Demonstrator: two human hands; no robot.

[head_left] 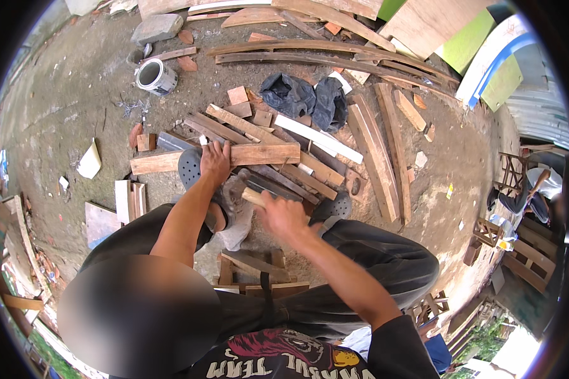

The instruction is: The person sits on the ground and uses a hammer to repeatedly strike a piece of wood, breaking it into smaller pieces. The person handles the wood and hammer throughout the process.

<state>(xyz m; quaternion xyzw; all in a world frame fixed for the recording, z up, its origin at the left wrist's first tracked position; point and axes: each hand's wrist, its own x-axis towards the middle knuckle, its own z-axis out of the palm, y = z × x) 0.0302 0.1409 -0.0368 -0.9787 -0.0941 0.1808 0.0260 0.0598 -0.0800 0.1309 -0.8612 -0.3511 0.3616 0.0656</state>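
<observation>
My left hand (215, 163) rests on a brown wooden plank (265, 153), its fingers bent over the far edge. The plank lies crosswise over a heap of wood strips, and my left foot in a grey perforated clog (188, 169) is against it. Closer to me, my right hand (284, 218) is closed around a pale wooden handle (253, 197), whose end sticks out toward the left. The hand is slightly blurred, and the rest of that tool cannot be made out. Between my feet hangs a crumpled greyish cloth (237, 227). The other clog (337, 206) stands to the right.
Loose wood strips (310, 167) and a white strip (319, 139) are piled ahead. Beyond lie black plastic bags (289, 93), long boards (335, 47) and a metal can (157, 77). A small wooden seat (253, 265) is beneath me. Wooden frames (528, 265) stand at far right.
</observation>
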